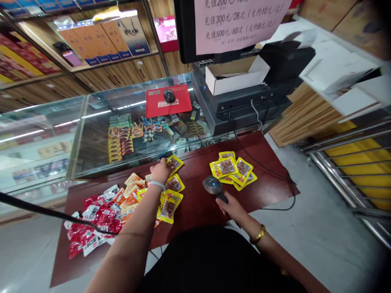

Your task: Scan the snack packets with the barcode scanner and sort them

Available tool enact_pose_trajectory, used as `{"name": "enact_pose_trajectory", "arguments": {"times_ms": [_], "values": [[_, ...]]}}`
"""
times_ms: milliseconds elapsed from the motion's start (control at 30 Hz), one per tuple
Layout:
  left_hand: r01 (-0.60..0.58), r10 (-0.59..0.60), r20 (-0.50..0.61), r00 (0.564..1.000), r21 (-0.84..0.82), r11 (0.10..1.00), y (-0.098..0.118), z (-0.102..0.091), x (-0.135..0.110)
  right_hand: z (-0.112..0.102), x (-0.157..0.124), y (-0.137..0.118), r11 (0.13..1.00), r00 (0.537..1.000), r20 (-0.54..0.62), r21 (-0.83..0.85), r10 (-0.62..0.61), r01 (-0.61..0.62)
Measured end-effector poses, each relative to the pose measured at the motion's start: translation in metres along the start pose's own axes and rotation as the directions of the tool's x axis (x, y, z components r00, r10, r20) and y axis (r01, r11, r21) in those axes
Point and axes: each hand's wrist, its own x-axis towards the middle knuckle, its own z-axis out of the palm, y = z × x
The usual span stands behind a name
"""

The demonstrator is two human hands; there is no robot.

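My left hand [159, 171] reaches forward over the dark red table [195, 203] and grips a yellow snack packet [174, 163] at its far edge. More yellow packets [170, 205] lie just below that hand. My right hand [233, 207] is closed around the handle of a dark barcode scanner [213, 185], whose head points toward the table's middle. A separate pile of yellow packets [233, 170] lies to the right of the scanner.
Red and white packets [91, 228] and orange ones [131, 195] are heaped on the table's left. A glass display counter [91, 134] stands behind, with a red mouse pad [168, 101] and mouse. A monitor, an open white box [235, 75] and cables sit at the back right.
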Motion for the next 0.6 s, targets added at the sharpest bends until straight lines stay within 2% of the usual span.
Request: {"name": "enact_pose_trajectory", "arguments": {"times_ms": [100,200,267,400,600], "values": [[-0.045,0.038,-0.041,0.998,-0.187,0.981,0.03,0.0,-0.011,-0.001,-0.004,-0.004,1.0,1.0,-0.015,0.025,-0.012,0.013],[-0.085,0.121,0.042,0.992,-0.488,0.869,0.065,0.014,-0.028,-0.003,-0.006,-0.007,0.998,0.998,-0.041,0.045,-0.045,0.047],[-0.069,0.166,0.103,0.981,-0.614,0.786,0.087,0.029,-0.041,-0.005,-0.007,-0.008,0.995,0.996,-0.065,0.068,-0.062,0.067],[-0.037,0.194,0.173,0.966,-0.647,0.762,0.114,0.058,-0.06,-0.011,-0.008,-0.006,0.991,0.993,-0.107,0.119,-0.054,0.067],[0.057,0.169,0.264,0.95,-0.675,0.736,0.125,0.084,-0.072,-0.023,-0.017,0.014,0.99,0.987,-0.16,0.137,-0.017,0.039]]}}
